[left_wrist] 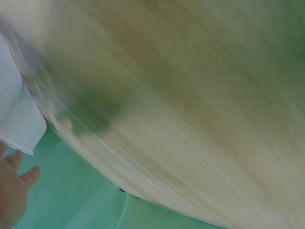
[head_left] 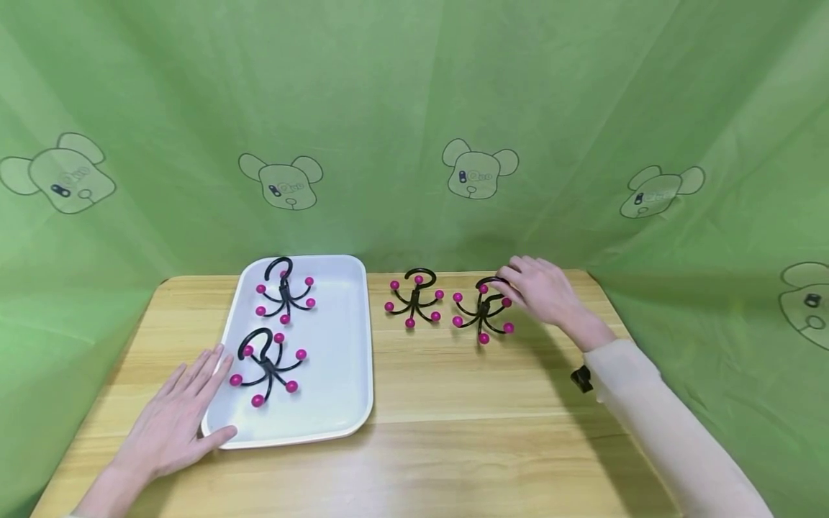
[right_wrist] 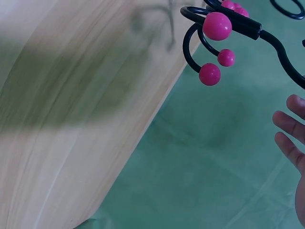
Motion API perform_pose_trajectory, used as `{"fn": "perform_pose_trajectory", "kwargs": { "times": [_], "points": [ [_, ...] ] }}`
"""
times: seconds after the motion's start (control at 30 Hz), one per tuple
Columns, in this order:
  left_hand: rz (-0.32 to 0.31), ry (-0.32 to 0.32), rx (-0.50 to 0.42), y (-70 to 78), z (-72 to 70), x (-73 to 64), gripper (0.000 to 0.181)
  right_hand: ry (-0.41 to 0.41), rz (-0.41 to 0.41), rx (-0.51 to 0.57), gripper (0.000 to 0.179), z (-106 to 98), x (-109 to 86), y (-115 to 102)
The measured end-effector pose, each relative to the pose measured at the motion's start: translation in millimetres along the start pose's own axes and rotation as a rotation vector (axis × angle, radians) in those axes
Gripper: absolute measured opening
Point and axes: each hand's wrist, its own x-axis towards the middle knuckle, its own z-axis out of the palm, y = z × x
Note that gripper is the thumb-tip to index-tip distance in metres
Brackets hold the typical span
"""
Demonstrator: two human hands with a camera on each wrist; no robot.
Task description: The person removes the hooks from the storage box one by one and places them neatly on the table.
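While the right hand (head_left: 537,288) reaches well right of the white tray, its bent fingers meet the hook of the outermost hanger (head_left: 483,309); whether they pinch it, I cannot tell. The left hand (head_left: 170,426) lies with fingers straight and slightly apart at the tray's left rim, its thumb by the near-left corner. Just right of the tray (head_left: 337,345), a second hanger (head_left: 415,298) lies between it and the outermost one. Inside the tray, the near hanger (head_left: 268,365) sits toward the left rim, the far hanger (head_left: 284,292) behind it. All four are black with pink ball tips. Beneath the tray spreads a wooden counter (head_left: 453,439); behind it hangs green cloth (head_left: 388,93) printed with bear heads.
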Motion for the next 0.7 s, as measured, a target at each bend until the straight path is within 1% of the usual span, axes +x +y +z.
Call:
{"fn": "perform_pose_trajectory", "kwargs": {
  "times": [0.3, 0.53, 0.7],
  "points": [
    [-0.008, -0.006, -0.001, 1.1, -0.6, -0.8, 0.114, -0.079, 0.055, -0.006, 0.021, 13, 1.1, 12],
    [-0.009, -0.009, 0.003, 0.8, -0.5, -0.7, 0.114, -0.074, 0.035, -0.013, 0.021, 21, 6.0, 17],
    [-0.007, -0.013, 0.008, 0.6, -0.4, -0.2, 0.113, -0.07, 0.041, -0.02, 0.022, 29, 7.0, 21]
  ]
}}
